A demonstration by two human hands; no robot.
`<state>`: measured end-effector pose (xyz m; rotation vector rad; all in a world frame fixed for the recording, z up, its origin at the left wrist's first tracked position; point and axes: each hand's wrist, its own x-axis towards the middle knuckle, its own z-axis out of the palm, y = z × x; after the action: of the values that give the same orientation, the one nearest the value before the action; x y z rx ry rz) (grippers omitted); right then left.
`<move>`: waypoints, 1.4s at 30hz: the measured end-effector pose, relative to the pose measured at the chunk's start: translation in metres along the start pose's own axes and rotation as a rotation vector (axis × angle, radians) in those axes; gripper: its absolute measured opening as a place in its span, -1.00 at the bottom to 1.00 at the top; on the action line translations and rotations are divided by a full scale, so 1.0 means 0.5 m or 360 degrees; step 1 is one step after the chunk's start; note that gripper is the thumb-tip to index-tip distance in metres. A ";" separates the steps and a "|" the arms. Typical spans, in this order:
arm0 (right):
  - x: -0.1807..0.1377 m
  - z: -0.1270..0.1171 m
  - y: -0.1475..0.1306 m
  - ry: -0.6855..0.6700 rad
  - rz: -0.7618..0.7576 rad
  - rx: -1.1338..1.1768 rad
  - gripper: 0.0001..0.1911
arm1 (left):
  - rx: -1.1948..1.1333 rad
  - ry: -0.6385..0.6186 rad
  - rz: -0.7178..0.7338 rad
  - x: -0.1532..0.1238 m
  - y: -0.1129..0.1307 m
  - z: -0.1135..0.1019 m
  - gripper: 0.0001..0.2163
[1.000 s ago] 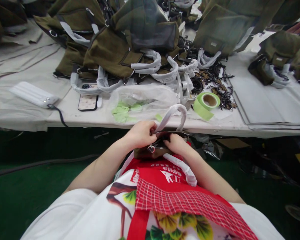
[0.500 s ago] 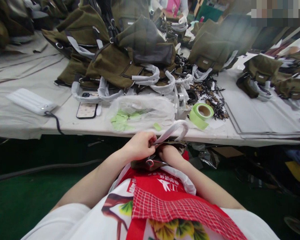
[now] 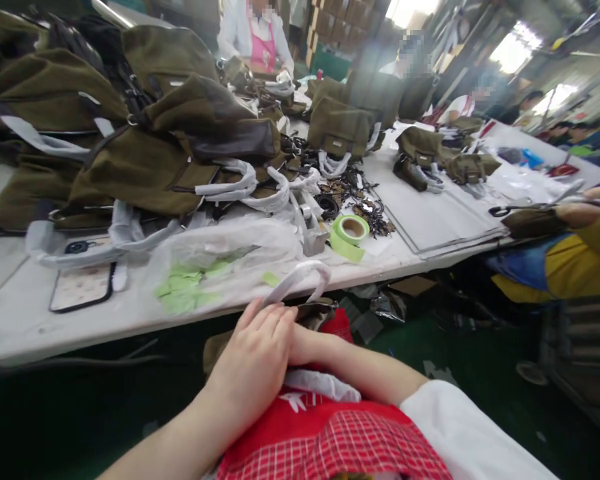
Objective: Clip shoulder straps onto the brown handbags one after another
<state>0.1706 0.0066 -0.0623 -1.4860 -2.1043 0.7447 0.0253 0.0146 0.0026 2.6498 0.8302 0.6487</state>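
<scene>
A small olive bag (image 3: 314,315) with a paper-wrapped white handle (image 3: 300,279) rests on my lap, over a red apron (image 3: 330,433). My left hand (image 3: 254,360) lies across the bag's top with its fingers laid together and pressed down on it. My right hand (image 3: 300,343) is mostly hidden under the left hand and reaches into or against the bag; its fingers do not show.
The long white table (image 3: 430,220) carries piles of olive bags (image 3: 145,160), a clear plastic bag of green stickers (image 3: 215,263), a green tape roll (image 3: 349,232), a phone (image 3: 80,283) and black hardware (image 3: 360,200). Other people work at the far end and at the right.
The view has swung up and to the right, showing the room and co-workers. My left hand has moved over the bag and now covers my right hand.
</scene>
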 end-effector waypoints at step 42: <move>-0.049 -0.110 0.213 0.0440 0.0453 -0.0564 -0.74 | -0.0243 -0.0644 -0.0396 0.156 -0.085 0.201 -0.67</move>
<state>0.2883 0.0215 -0.0928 -1.9794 -1.9020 0.2395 0.1128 0.0813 -0.0747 2.3678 0.9215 0.1009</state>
